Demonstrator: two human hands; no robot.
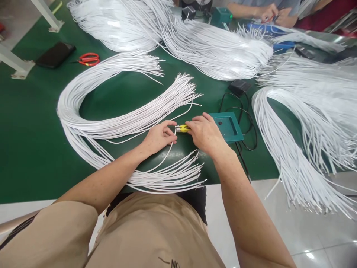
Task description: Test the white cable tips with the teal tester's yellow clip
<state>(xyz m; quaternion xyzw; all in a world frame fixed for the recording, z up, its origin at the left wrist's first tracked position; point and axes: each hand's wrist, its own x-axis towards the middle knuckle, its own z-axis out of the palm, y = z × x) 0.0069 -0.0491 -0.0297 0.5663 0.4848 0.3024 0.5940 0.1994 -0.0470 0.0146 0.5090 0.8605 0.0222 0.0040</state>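
Note:
My left hand (160, 136) is closed in a pinch on a single white wire (164, 158) that curves back toward my body. My right hand (205, 133) is closed on a small yellow piece (183, 128) that meets the wire's end between the two hands. Just right of my right hand sits a teal box (230, 126) with a black cord. A big curved bundle of white wires (92, 111) arcs from the left around to my hands, and its cut ends fan out near the table's front edge.
More white wire bundles (217, 52) cover the green table (33, 141) at the back and right (304, 141). Red scissors (89, 58) and a black phone (55, 54) lie at far left. Another person's hands (275, 16) work at the far side, near a second teal box (222, 15).

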